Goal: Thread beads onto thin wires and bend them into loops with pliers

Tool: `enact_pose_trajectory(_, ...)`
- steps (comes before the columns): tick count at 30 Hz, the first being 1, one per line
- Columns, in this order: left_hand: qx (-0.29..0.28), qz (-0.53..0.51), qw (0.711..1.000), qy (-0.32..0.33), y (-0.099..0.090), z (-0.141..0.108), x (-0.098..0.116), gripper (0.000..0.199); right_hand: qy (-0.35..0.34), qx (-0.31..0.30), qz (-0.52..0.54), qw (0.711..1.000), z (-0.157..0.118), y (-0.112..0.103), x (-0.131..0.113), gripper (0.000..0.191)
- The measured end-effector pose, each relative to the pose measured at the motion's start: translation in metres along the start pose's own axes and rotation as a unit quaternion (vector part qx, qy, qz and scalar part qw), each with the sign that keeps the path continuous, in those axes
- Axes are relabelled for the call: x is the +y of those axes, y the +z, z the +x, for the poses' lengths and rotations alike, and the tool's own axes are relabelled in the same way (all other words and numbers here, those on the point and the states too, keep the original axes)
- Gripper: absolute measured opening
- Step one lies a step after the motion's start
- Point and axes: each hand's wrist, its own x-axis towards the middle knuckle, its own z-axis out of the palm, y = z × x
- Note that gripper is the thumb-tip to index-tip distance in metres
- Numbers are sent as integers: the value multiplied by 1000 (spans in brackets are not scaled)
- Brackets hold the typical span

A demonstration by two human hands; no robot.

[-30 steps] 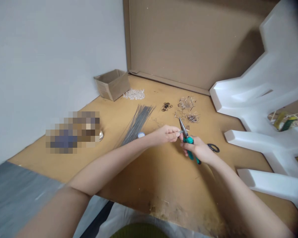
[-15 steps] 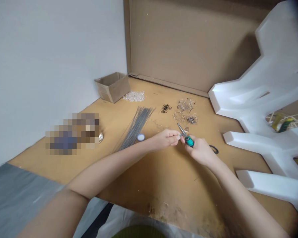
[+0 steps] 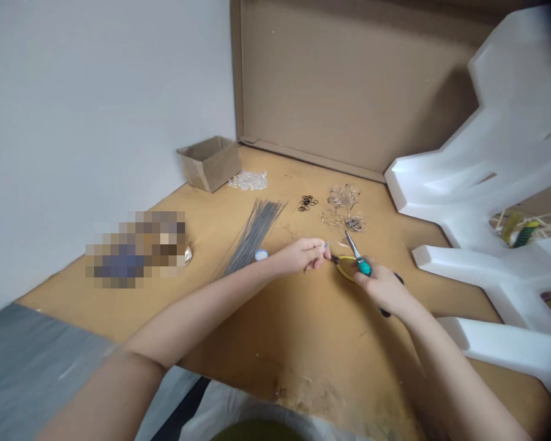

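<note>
Light: soft and even, with the wall glowing brightest and no glare showing. Shadow: a dim, soft one is spreading across the counter below the right hand. Edges: the white plastic frame is bowing with wide-angle distortion, darkness is creeping into the top-right corner, and the grey strip is blurring. Patch: pixelating.

Wooden tabletop holds loose wires, a cardboard box.
</note>
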Motion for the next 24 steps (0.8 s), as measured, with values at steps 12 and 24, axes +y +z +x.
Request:
enact_pose_trajectory(12, 49, -187, 980, 44, 13, -1, -8, 33, -82, 181, -194, 961, -31, 53, 15, 36)
enact_pose_trajectory(24, 7, -22, 998, 63, 27, -16, 3, 27, -138, 147, 416, 886, -17, 12, -25, 25)
